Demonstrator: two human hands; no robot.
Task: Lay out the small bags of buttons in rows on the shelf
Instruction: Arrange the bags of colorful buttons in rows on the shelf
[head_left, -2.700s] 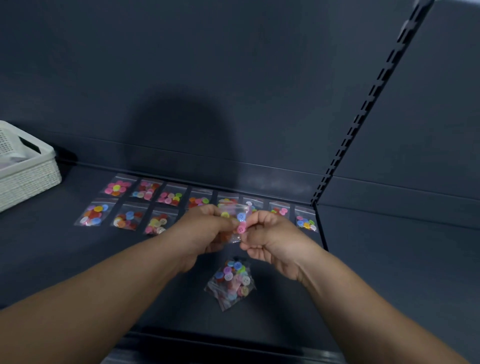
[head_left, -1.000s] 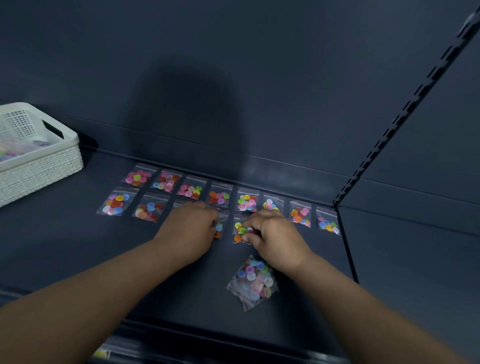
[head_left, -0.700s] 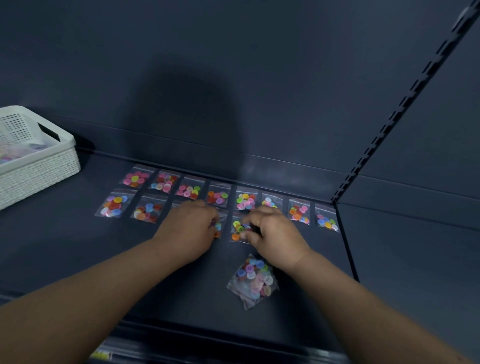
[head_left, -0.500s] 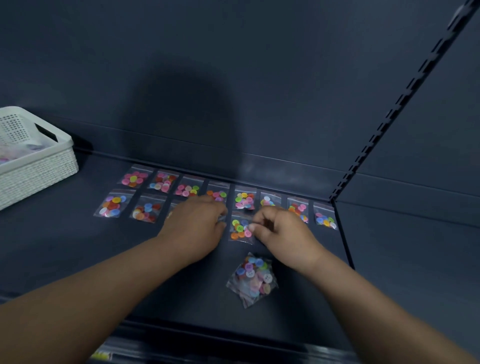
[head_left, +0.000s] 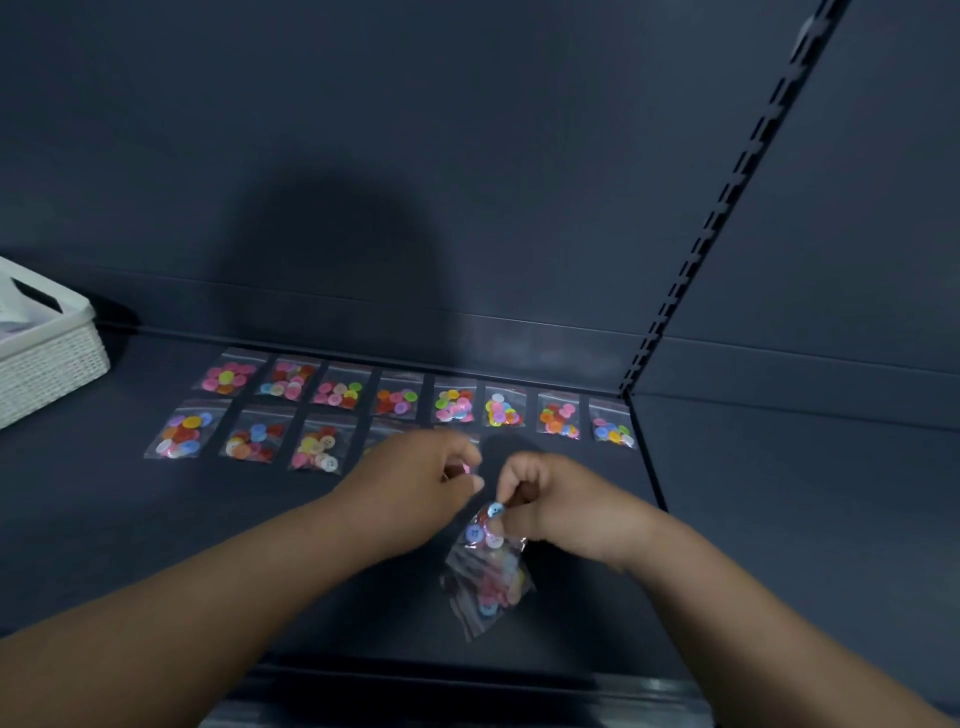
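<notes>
Pinching blurred bag (head_left: 480, 531), right hand (head_left: 563, 506); left grip (head_left: 415, 488) unclear.

The shelf (head_left: 156, 519) looks like smooth, matt, dark grey painted metal, as does its slotted upright (head_left: 691, 270). The small bags (head_left: 323, 448) are clear glossy plastic film, the buttons (head_left: 225, 376) shiny coloured plastic. The basket (head_left: 52, 358) is white plastic with a woven texture.

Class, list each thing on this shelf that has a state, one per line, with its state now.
Back row of bags, eight, lying flat, side by side.
Front row of bags, three flat in view; others hidden by left hand.
Bundle of bags, top pinched by right hand.
Left hand, fingers curled; grip unclear.
White basket, upright.
</notes>
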